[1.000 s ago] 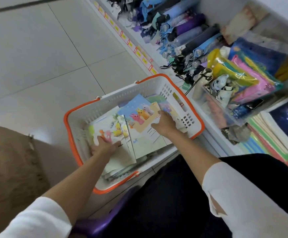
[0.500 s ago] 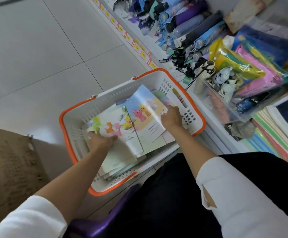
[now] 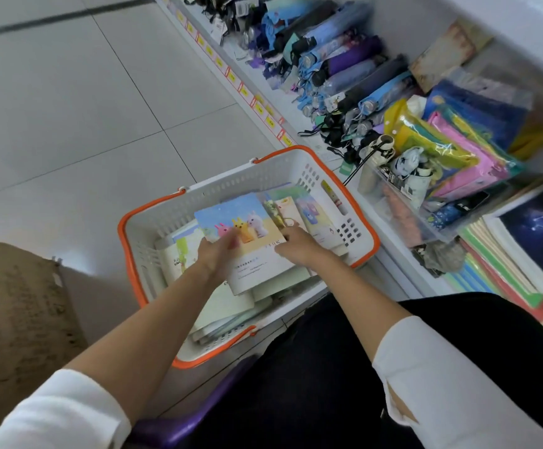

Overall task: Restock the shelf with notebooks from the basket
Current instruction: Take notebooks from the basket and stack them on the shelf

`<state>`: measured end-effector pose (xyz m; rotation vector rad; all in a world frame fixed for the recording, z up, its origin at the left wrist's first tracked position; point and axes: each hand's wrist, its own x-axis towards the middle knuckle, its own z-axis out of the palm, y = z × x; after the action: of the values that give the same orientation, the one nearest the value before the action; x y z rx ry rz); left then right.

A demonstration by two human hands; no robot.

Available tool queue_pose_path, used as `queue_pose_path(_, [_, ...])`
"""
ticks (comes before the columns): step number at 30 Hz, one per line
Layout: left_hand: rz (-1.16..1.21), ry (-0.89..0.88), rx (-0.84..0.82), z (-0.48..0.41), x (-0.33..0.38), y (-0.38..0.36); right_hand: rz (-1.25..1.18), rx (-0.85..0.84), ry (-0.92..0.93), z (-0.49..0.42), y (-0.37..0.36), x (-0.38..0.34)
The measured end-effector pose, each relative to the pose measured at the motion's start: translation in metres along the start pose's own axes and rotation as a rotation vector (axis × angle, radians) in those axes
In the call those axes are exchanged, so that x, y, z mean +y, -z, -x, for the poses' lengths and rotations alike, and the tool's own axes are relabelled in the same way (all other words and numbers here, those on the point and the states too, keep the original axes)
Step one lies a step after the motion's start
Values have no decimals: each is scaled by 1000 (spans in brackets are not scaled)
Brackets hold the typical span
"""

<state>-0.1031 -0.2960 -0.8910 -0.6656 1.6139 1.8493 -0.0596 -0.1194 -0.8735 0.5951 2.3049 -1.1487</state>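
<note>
A white basket with an orange rim (image 3: pixel 127 228) stands on the floor beside the low shelf and holds several notebooks. On top lies a notebook with cartoon rabbits on a blue and cream cover (image 3: pixel 247 234). My left hand (image 3: pixel 218 254) grips its left edge, fingers over the cover. My right hand (image 3: pixel 299 247) holds its right edge. More notebooks (image 3: pixel 309 212) lie under it at the right, and others (image 3: pixel 182 251) at the left. Stacked notebooks (image 3: pixel 503 267) fill the shelf at the right.
Folded umbrellas (image 3: pixel 344 66) crowd the shelf at the back. A clear bin (image 3: pixel 403 209) with small items and coloured plastic pouches (image 3: pixel 458 153) sits between them and the stack. A brown sack (image 3: pixel 14 312) lies at the left on the tiled floor (image 3: pixel 69 108).
My left hand moved right from the left notebook onto the rabbit notebook. That notebook now sits between both hands, shifted toward the basket's middle. The view swung slightly.
</note>
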Motion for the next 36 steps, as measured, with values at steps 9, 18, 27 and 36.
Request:
queue_pose_path(9, [42, -21, -136, 23, 39, -33, -292, 169, 105, 60, 58, -20])
queue_pose_path(18, [-75, -197, -370, 98, 68, -142, -345, 693, 118, 136, 127, 12])
queue_pose_path(27, [-241, -302, -845, 230, 68, -289, -479, 1268, 242, 296, 241, 69])
queue_pose_path(36, [-472, -504, -1117, 349, 28, -423, -689, 1603, 97, 426, 304, 167])
